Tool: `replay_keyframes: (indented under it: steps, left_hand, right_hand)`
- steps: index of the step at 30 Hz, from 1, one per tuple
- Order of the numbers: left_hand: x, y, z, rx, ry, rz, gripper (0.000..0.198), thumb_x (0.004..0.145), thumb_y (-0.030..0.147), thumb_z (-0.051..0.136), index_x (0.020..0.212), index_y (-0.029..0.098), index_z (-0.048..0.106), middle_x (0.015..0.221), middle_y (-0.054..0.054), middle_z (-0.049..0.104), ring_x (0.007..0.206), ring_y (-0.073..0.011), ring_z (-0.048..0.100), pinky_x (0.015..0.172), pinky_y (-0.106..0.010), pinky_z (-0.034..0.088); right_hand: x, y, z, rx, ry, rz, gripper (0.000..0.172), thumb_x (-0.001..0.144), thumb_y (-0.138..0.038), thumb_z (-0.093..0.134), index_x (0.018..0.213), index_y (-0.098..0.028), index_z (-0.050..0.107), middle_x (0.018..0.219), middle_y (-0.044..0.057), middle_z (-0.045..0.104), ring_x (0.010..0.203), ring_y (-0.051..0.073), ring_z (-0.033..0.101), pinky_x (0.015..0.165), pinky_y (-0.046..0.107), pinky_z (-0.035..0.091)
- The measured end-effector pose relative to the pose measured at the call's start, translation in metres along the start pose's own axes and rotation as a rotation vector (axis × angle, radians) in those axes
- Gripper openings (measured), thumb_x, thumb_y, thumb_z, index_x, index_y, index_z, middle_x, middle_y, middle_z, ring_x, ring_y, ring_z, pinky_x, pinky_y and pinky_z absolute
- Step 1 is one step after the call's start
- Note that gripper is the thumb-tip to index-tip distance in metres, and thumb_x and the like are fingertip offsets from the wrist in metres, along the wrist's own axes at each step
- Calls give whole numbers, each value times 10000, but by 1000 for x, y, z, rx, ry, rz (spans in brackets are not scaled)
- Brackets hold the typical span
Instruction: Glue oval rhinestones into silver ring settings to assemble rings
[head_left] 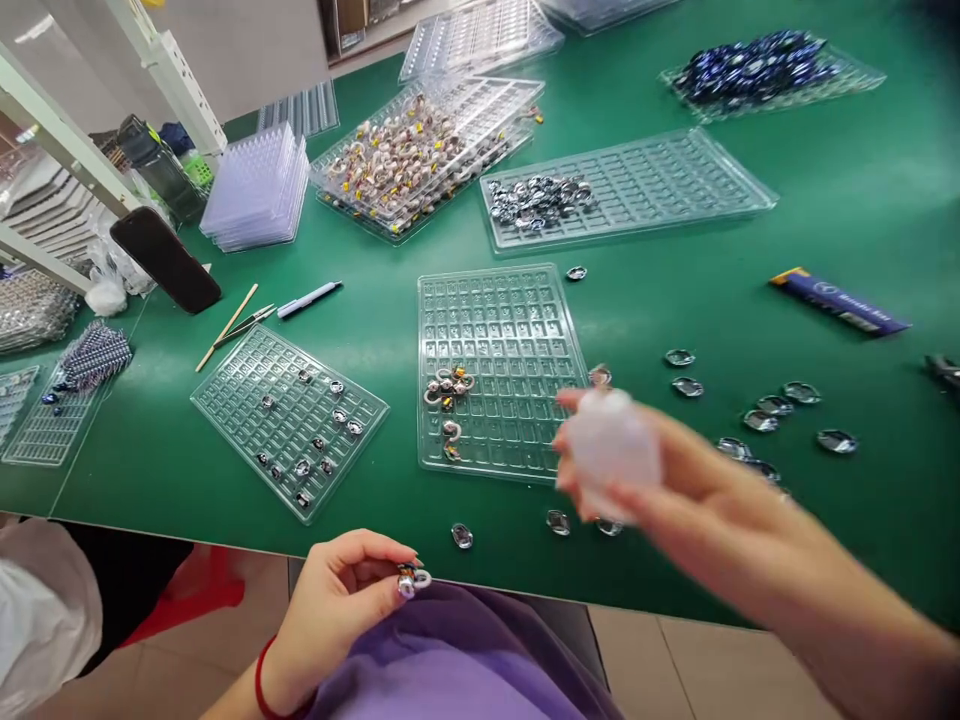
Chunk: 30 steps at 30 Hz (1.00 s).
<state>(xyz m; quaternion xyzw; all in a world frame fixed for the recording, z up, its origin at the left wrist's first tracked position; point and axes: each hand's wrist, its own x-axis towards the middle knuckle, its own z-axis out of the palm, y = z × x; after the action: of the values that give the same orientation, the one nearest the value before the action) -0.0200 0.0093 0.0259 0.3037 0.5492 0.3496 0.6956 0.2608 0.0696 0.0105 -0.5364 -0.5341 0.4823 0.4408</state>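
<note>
In front of the purple clothing, my left hand [349, 590] pinches a small metal ornament [407, 580] with a pale ring between thumb and fingertips. My right hand [675, 480] is closed around a whitish translucent object [615, 450], blurred by motion, so its kind is unclear. Behind it lies a clear compartment tray [495, 330] with several ringed ornaments [450, 387] at its lower left. Faceted oval gems [760, 420] are scattered right of that hand, and a single gem [462, 536] lies near the table edge between my hands.
A second tray [289, 420] with dark gems lies left. Farther back are a tray heaped with ornaments [412, 150], a gem tray [630, 190], stacked trays [255, 190] and dark blue pieces [757, 70]. A phone [165, 260], tweezers [244, 325], pen [309, 299] and blue tube [840, 302] lie around.
</note>
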Motion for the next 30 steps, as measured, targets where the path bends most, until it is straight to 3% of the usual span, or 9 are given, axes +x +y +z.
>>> replay_keyframes:
  steps: [1,3,6,10,13,18,30]
  left_hand:
    - [-2,-1,-1,-1,15,-24,179,682,201,860,848,182,795,828,-45,792,749,-132,715,705,-186,544]
    - [-4,-4,-4,-9,47,-63,186,683,206,862,854,177,794,830,-51,797,744,-133,716,691,-185,539]
    - [-4,-7,-5,-46,79,-86,221,657,219,882,853,177,789,817,-50,799,742,-137,719,703,-195,546]
    - [-2,-8,-3,-32,80,-49,198,664,205,879,836,183,784,793,-27,791,731,-113,711,695,-167,539]
    - [-2,-7,-1,14,85,-32,169,675,192,869,819,180,783,792,-21,787,726,-106,707,682,-152,534]
    - [-2,-5,0,39,94,-46,168,670,187,867,813,177,778,785,-29,791,731,-123,717,690,-171,547]
    - [-2,-6,1,92,114,-17,161,667,197,856,806,176,777,768,-38,775,722,-161,730,680,-216,567]
  right_hand:
    - [-17,-2,11,67,-152,52,541,811,-482,666,1308,-302,550,966,67,730,720,201,712,572,281,598]
    - [-43,-3,31,140,-268,146,485,830,-413,666,1275,-288,519,966,64,713,739,187,703,594,264,586]
    - [-58,-2,52,206,-176,273,387,811,-411,690,1122,-287,496,878,16,678,617,137,628,509,224,513]
    - [-54,4,62,363,-112,324,514,683,-571,778,1006,-262,525,763,-15,630,575,117,555,495,206,454]
    - [-53,6,64,421,-66,319,582,625,-655,779,971,-239,566,764,0,649,561,120,546,492,213,443]
    - [-61,5,70,264,99,197,446,734,-651,693,901,-246,610,740,8,652,552,132,550,486,221,445]
    - [-66,5,74,150,41,191,305,755,-503,709,849,-236,595,594,-25,583,457,110,485,426,209,416]
